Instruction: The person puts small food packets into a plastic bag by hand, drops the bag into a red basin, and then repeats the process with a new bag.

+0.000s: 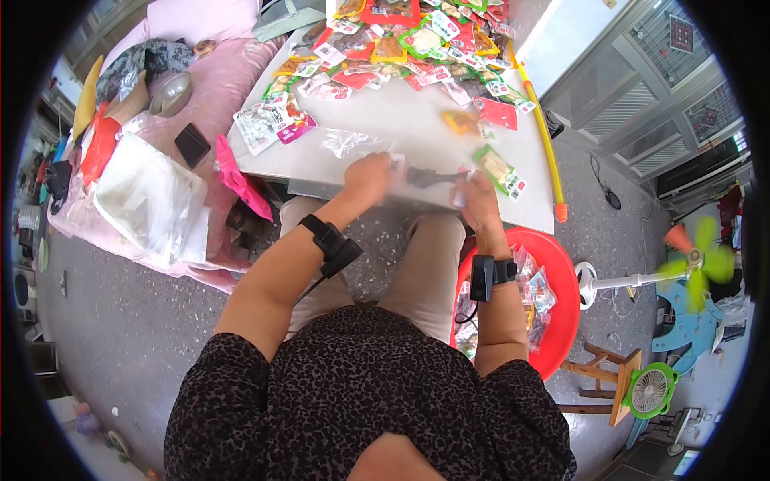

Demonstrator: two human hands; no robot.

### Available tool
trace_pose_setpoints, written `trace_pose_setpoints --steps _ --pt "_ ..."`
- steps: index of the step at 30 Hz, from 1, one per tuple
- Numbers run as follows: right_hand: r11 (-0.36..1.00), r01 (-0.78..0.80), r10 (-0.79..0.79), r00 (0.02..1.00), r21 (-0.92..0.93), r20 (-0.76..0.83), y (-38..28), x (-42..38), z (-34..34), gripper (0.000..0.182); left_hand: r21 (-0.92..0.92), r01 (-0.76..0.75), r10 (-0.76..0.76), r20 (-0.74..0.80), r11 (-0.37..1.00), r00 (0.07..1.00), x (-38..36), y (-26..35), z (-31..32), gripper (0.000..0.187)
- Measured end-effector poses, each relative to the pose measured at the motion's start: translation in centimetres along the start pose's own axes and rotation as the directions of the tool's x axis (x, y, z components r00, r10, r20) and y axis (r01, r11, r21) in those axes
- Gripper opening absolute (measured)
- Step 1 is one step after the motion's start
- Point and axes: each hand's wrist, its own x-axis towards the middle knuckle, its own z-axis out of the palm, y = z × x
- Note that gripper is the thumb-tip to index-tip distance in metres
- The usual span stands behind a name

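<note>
My left hand [369, 178] is closed at the table's near edge, with a blurred pale edge of plastic at its fingertips. Across from it, my right hand [479, 196] pinches a small whitish, see-through piece. Between the two hands stretches a blurred clear plastic packet [419, 174] with a dark strip in it; its contents cannot be made out. A green-edged snack packet [496, 167] lies just beyond my right hand, with a blurred orange packet [461, 123] farther back. Crumpled clear plastic [346, 143] rests beyond my left hand.
Many colourful snack packets [393, 50] are heaped at the back of the white table [281, 164]. A red basin [566, 321] with packets stands beside my right leg. A yellow pole [549, 144] runs along the table's right edge. Left is a pink-covered bed [233, 80] with plastic bags [152, 196].
</note>
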Motion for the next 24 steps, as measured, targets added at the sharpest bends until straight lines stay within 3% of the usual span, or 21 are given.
trace_pose_setpoints --steps 8,13,19,24 --pt "0.997 0.016 -0.016 1.000 0.082 0.001 -1.6 -1.3 -0.7 0.009 -0.094 0.122 -0.115 0.078 0.988 0.990 0.1 -1.3 0.1 0.018" --pt "0.999 -0.042 0.043 0.999 0.014 -0.032 -1.1 -0.6 0.0 0.010 -0.216 0.097 -0.074 0.109 0.972 0.991 0.1 -1.8 1.3 0.018" --pt "0.993 -0.115 0.113 0.992 -0.029 -0.063 -0.5 -0.1 -0.1 0.010 -0.193 0.165 -0.156 0.065 0.967 0.986 0.2 -1.6 0.8 0.021" --pt "0.992 -0.071 0.077 0.996 0.105 -0.049 0.8 -0.4 0.8 0.009 -0.206 0.025 -0.033 -0.032 0.978 0.999 -0.8 0.2 -0.1 0.017"
